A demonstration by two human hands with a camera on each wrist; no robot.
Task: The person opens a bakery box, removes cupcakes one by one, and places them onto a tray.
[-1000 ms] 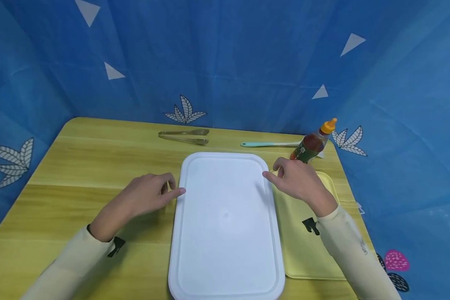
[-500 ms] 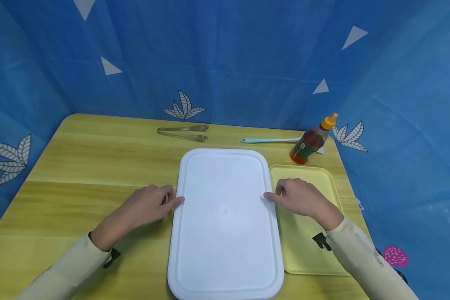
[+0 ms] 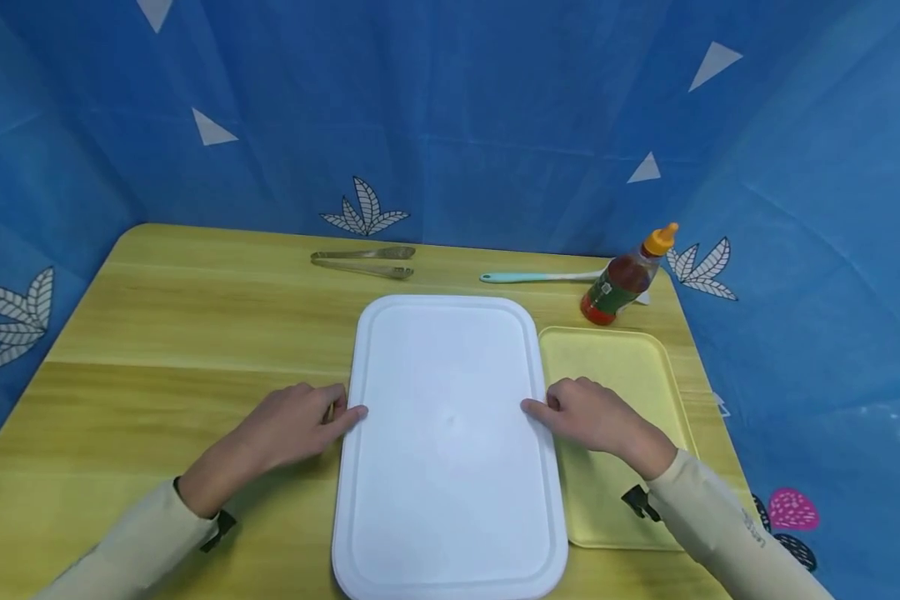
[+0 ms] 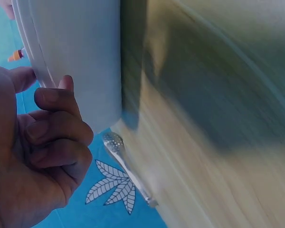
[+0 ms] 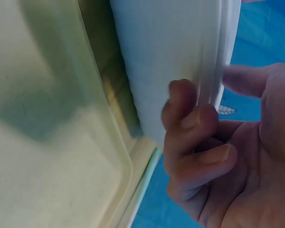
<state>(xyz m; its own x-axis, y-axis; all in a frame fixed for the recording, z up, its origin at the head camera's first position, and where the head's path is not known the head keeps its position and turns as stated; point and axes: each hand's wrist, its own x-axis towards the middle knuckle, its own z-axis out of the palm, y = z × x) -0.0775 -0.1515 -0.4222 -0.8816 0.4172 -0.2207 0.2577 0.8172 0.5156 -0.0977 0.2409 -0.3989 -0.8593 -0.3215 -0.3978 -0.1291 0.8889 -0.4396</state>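
A white lid point(image 3: 450, 483) with rounded corners covers a deep white plastic box, whose side wall point(image 4: 88, 42) shows in the left wrist view. On the long left edge, my left hand point(image 3: 292, 427) pinches the lid's rim, thumb on top and a fingertip beneath; its other fingers are curled. My right hand point(image 3: 596, 418) pinches the opposite edge, its thumb point(image 5: 247, 80) over the rim and fingers bent against the box side under it. The lid sits flat on the box.
A yellow tray point(image 3: 607, 525) lies right of the box, partly under my right forearm. Behind it stand a red sauce bottle point(image 3: 618, 290) with an orange cap and a turquoise-handled utensil point(image 3: 521, 277). Metal tongs point(image 3: 363, 261) lie at the table's back. A blue curtain point(image 3: 450, 117) surrounds the table.
Both hands have slid nearer to me along the lid's sides, the right one farther, uncovering the sauce bottle's base. The lid and box have stayed in place. The head view has shifted slightly.
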